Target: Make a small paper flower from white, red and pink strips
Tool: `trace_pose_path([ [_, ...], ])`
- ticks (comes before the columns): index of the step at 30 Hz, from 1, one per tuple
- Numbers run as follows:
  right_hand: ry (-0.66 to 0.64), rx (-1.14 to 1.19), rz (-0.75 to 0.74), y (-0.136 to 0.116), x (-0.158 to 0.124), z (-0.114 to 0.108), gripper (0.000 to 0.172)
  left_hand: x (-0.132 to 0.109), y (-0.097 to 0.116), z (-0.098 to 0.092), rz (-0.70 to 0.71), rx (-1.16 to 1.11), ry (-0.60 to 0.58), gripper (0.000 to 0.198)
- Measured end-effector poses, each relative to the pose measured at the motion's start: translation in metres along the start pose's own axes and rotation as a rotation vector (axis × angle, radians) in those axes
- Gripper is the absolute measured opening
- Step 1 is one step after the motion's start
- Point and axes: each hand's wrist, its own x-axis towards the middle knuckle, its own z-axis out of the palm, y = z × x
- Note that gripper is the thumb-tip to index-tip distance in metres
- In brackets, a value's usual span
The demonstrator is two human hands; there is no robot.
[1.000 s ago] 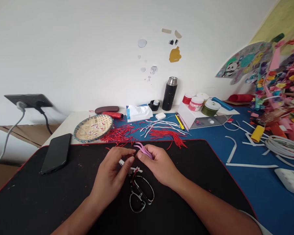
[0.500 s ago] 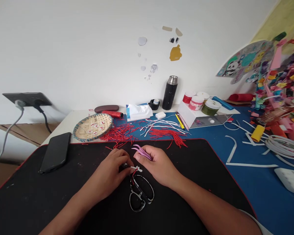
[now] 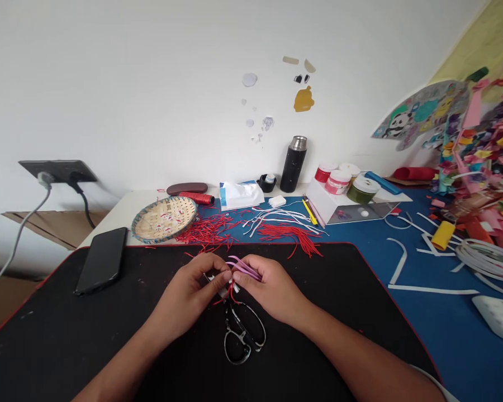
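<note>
My right hand [image 3: 272, 287] is closed around pink-purple tweezers [image 3: 248, 270], their curved tips pointing left. My left hand [image 3: 193, 293] pinches thumb against fingers on a small white strip piece with red cord [image 3: 235, 287], partly hidden by the fingers. Both hands' fingertips meet at this piece; whether the right fingertips also grip it is hard to tell. Below them, a pair of scissors [image 3: 250, 339] with worn black handles lies on the black mat [image 3: 318, 357], its blades mostly hidden under the hands.
Behind the mat are a woven basket [image 3: 139, 226], red cord pieces [image 3: 209, 228], white strips [image 3: 272, 215] and a black flask [image 3: 292, 167]. A phone [image 3: 103, 261] lies at left. Paint jars [image 3: 364, 190] stand on a white box at right, near coiled white strips [image 3: 486, 258].
My hands have come together, the right fingertips now meeting the left at the white piece. The tweezers stay in my right hand. The view has tilted slightly upward.
</note>
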Motion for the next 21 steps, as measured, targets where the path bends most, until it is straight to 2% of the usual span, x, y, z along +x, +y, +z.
trace_pose_path([
  [7, -0.008, -0.025, 0.009, -0.001, -0.001, 0.0, 0.016, 0.0, -0.001, 0.003, -0.043, -0.187, -0.007, 0.026],
  [13, 0.01, 0.007, 0.027, -0.005, 0.0, -0.001, 0.028, 0.001, -0.004, 0.01, -0.144, -0.412, -0.01, 0.033],
  [17, 0.027, 0.101, 0.04, -0.006, 0.0, -0.002, 0.021, 0.0, -0.003, 0.011, -0.161, -0.519, -0.008, 0.037],
  [21, 0.081, 0.187, 0.011, -0.004, 0.001, -0.002, 0.021, 0.0, -0.002, 0.014, -0.177, -0.617, -0.06, 0.044],
])
